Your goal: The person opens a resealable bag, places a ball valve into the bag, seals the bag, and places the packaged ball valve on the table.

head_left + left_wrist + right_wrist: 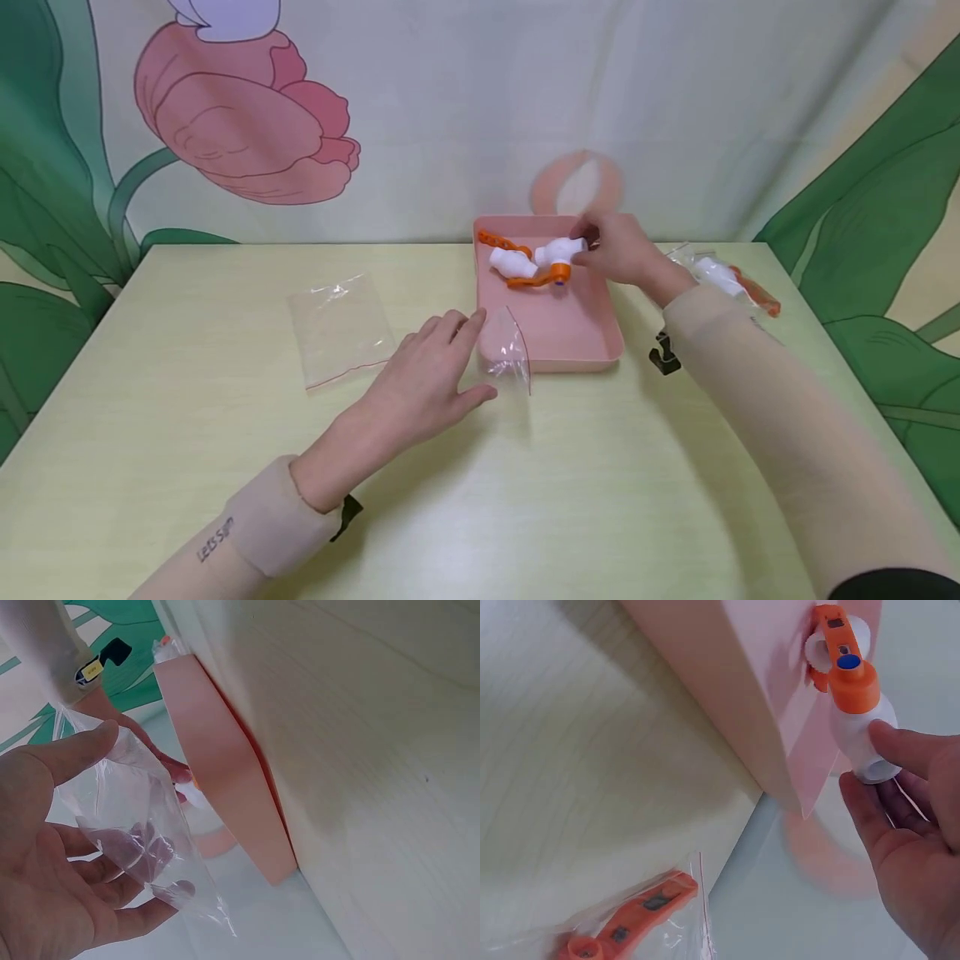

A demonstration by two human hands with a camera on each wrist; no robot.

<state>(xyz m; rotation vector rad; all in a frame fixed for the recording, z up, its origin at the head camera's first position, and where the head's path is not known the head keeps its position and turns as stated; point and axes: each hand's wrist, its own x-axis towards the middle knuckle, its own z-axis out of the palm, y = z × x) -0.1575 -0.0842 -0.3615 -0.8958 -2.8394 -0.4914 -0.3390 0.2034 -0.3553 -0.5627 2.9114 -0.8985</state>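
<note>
In the tray my right hand [618, 248] pinches one end of a white plastic ball valve [855, 739] with an orange lever handle, between thumb and fingers. A second white valve with an orange handle [513, 263] lies beside it in the pink tray [551, 329]. In front of the tray's near left corner is my left hand [423, 379], thumb and fingers spread apart. A clear plastic bag [131, 802] lies across the gap between that thumb and the fingers, which show through it; no firm pinch on it is visible.
A flat clear zip bag [341, 329] lies on the table [187, 417] left of the tray. Right of the tray, partly behind the right forearm, is a bagged valve with an orange handle [753, 292]. A printed curtain [450, 108] hangs behind the table's back edge.
</note>
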